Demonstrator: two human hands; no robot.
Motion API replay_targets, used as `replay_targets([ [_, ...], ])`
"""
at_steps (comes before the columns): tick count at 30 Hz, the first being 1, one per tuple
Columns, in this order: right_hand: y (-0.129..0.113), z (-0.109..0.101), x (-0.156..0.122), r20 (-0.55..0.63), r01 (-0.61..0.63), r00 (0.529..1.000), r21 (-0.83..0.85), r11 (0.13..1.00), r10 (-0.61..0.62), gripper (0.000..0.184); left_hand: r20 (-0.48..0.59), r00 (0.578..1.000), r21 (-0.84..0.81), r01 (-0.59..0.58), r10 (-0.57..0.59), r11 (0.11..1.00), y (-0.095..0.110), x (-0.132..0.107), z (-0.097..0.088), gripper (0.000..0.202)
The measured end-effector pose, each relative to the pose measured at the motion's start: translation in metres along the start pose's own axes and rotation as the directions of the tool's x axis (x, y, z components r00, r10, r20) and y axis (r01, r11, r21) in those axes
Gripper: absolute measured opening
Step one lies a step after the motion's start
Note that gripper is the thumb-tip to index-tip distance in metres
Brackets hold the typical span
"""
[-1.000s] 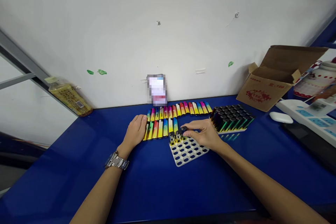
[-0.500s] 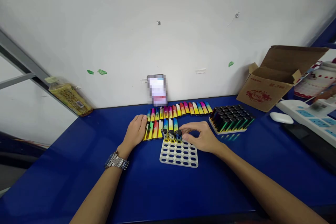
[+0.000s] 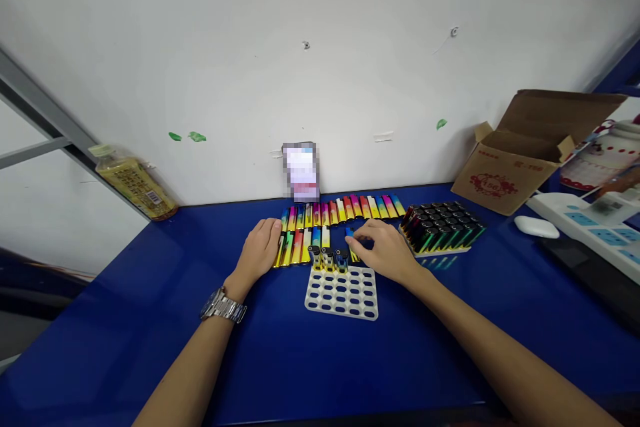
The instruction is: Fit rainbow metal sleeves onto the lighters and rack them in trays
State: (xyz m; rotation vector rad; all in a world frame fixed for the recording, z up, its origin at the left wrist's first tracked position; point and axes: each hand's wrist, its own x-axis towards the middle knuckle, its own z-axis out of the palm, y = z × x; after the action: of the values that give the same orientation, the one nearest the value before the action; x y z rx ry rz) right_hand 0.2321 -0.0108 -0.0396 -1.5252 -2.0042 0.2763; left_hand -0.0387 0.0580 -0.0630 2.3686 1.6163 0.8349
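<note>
My left hand point(image 3: 259, 249) lies flat on the table, fingers stretched out against the left end of two rows of lighters. The front row of lighters point(image 3: 299, 247) is multicoloured with gold ends; the back row of lighters point(image 3: 347, 209) runs farther right. Between the thumb and fingers of my right hand point(image 3: 383, 247) is a blue and yellow lighter point(image 3: 351, 233), apart from the front row and just behind the tray. The white tray point(image 3: 341, 293) is perforated with oval holes. Three upright lighters point(image 3: 327, 259) stand in its back row, at the left.
A block of upright dark lighters point(image 3: 443, 227) in another tray stands to the right. Behind it are an open cardboard box point(image 3: 505, 177), a white case point(image 3: 537, 226) and a power strip point(image 3: 585, 220). A phone point(image 3: 301, 173) leans on the wall; a bottle point(image 3: 133, 183) tilts at left.
My right hand has moved slightly up and right, drawing the blue and yellow lighter away from the right end of the front row. My left hand stays in place.
</note>
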Motion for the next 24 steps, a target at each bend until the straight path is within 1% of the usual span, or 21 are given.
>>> replay_targets([
  [2,-0.003,0.000,0.000,-0.025,-0.071,0.997,-0.120,0.990,0.069,0.028,-0.001,1.000,-0.002,0.004,-0.004,1.000,0.000,0.000,0.000,0.038],
  [3,-0.005,0.001,0.000,-0.015,-0.104,0.995,-0.174,0.979,0.103,0.027,0.000,1.000,-0.003,0.002,-0.002,1.000,0.000,0.000,0.000,0.038],
  [4,-0.005,0.002,0.000,0.012,-0.129,0.991,-0.208,0.970,0.135,0.026,-0.001,1.000,-0.004,0.001,-0.001,1.000,-0.001,0.000,0.000,0.038],
  [6,-0.004,0.002,0.000,0.091,-0.171,0.977,-0.210,0.963,0.193,0.019,-0.003,1.000,-0.004,-0.001,0.001,1.000,-0.001,0.000,0.001,0.039],
  [8,0.000,0.002,0.000,0.155,-0.199,0.963,-0.151,0.968,0.222,0.011,-0.002,1.000,-0.006,0.003,-0.003,1.000,-0.001,0.001,0.001,0.039],
  [10,0.006,0.001,0.000,0.161,-0.188,0.967,-0.062,0.980,0.196,0.009,-0.003,1.000,-0.010,0.006,-0.006,1.000,-0.001,0.000,0.001,0.038],
  [12,0.012,0.000,0.000,0.106,-0.162,0.982,0.066,0.985,0.154,0.014,-0.005,1.000,-0.013,0.005,-0.005,1.000,-0.001,0.000,0.001,0.039],
  [14,0.014,0.000,0.000,0.025,-0.142,0.990,0.247,0.958,0.140,0.017,-0.005,1.000,-0.011,0.001,-0.001,1.000,0.000,0.000,0.000,0.040],
  [16,0.013,0.002,0.001,-0.051,-0.118,0.986,0.466,0.877,0.159,0.023,-0.002,1.000,-0.007,-0.004,0.004,1.000,0.000,0.000,0.000,0.041],
  [17,0.011,0.003,0.002,-0.081,-0.099,0.981,0.575,0.812,0.178,0.026,-0.003,1.000,-0.004,-0.006,0.006,1.000,0.000,0.000,0.000,0.041],
  [19,0.007,0.005,0.003,-0.101,-0.082,0.965,0.763,0.642,0.242,0.028,-0.004,1.000,-0.002,-0.008,0.008,1.000,-0.001,0.000,0.000,0.040],
  [21,0.002,0.007,0.004,-0.060,-0.092,0.949,0.885,0.455,0.309,0.030,-0.002,1.000,-0.003,-0.009,0.009,1.000,-0.001,0.000,0.001,0.040],
  [22,0.001,0.008,0.004,-0.031,-0.102,0.944,0.919,0.381,0.327,0.032,-0.001,1.000,-0.006,-0.010,0.010,1.000,-0.001,0.000,0.001,0.040],
  [24,-0.001,0.008,0.003,0.014,-0.111,0.946,0.954,0.280,0.325,0.036,-0.002,1.000,-0.011,-0.011,0.011,1.000,-0.001,0.000,0.001,0.039],
])
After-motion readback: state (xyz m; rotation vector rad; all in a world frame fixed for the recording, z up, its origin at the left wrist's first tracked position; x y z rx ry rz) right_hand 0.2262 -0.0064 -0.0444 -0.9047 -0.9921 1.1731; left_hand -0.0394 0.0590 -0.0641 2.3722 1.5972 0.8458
